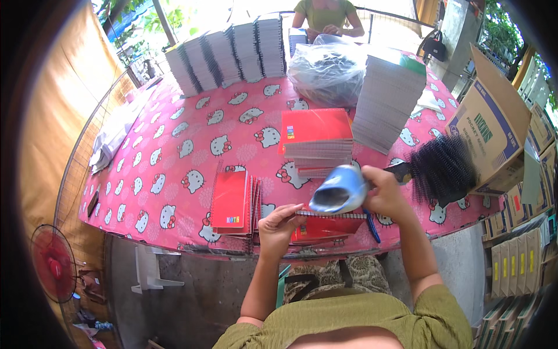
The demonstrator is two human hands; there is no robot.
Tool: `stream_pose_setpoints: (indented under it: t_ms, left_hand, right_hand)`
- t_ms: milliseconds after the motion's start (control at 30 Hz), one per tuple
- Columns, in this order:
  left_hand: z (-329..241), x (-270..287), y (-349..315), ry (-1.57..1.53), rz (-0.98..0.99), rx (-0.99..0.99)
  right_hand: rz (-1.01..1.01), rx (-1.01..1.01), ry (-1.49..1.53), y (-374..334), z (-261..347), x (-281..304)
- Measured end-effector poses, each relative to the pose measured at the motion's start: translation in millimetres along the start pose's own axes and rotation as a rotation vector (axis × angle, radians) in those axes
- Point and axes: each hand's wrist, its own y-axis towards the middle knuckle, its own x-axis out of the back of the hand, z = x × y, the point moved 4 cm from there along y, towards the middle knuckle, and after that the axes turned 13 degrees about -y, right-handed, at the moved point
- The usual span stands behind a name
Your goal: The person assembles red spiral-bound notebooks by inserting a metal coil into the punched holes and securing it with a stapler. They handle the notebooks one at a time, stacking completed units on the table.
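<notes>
My left hand [278, 228] pinches the left end of a red notebook [330, 228] by its punched or coiled edge, at the table's front edge. In my right hand [383, 193] is a blue-and-white hollow thing [340, 189], rounded like a cut bottle with a dark opening. It is somewhat blurred and hangs just over the notebook's edge; whether they touch I cannot tell. A blue pen-like stick [372, 228] lies beside the notebook's right end. Left of my left hand sits a small pile of red spiral notebooks [231, 200]. Farther off stands a taller red-covered stack [317, 125].
Black plastic coils [443, 168] lie at the right by an open cardboard box [485, 122]. A tall paper stack [388, 102] and a clear plastic bag [326, 70] stand behind. Rows of notebook stacks [250, 52] line the far left. Another person [328, 20] sits across the table.
</notes>
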Motion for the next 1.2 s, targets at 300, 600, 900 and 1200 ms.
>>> stream_pose_setpoints:
  t_ms: [300,600,900,1200]
  left_hand:
    - [-2,-10,2,-0.212,0.092,-0.035]
    - [-48,-60,-22,0.577,0.202,-0.620]
    - [-34,-67,-28,0.599,0.125,-0.579]
    - [-41,-65,-31,0.607,0.060,-0.685]
  right_hand:
    - [-0.093,-0.457,-0.564,-38,-88,-8]
    - [-0.001,-0.280,-0.496,-108,-32,-40]
    - [-0.015,-0.045,0.197,-100,63,9]
    - [-0.120,0.106,-0.005,-96,87,11]
